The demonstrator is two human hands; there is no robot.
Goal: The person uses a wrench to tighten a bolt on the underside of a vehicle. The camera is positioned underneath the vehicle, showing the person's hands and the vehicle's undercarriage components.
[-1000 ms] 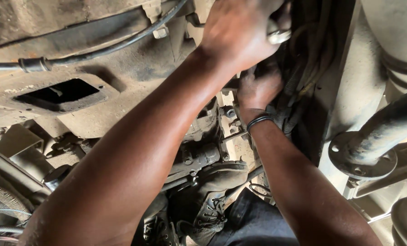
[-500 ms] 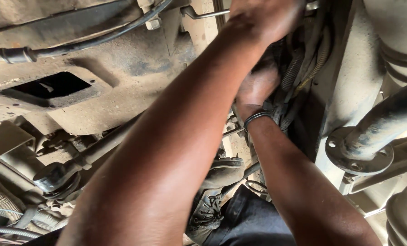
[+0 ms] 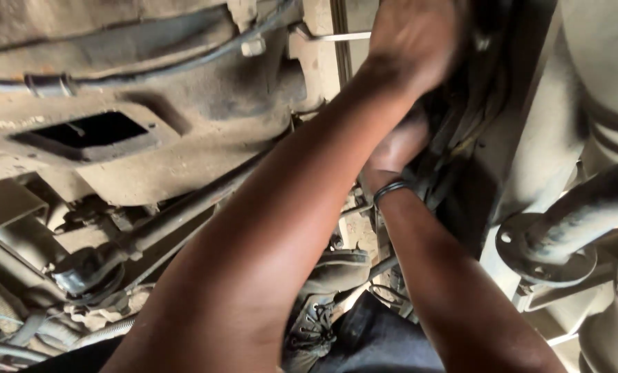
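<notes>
Hands point(image 3: 413, 41) blurred among dark cables point(image 3: 461, 138), flanged pipe point(image 3: 565, 221) beside, grip unclear

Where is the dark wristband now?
In the head view, the dark wristband sits on the right wrist, center-right, just below the right hand and beside the left forearm.

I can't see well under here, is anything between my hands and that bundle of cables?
Nothing visible: the right hand is already against the dark cable bundle, and the left hand, blurred, reaches just above it.

Dusty vehicle underbody point(image 3: 184, 173) — hose point(image 3: 150, 69) and rod point(image 3: 184, 211) fixed against it.
</notes>
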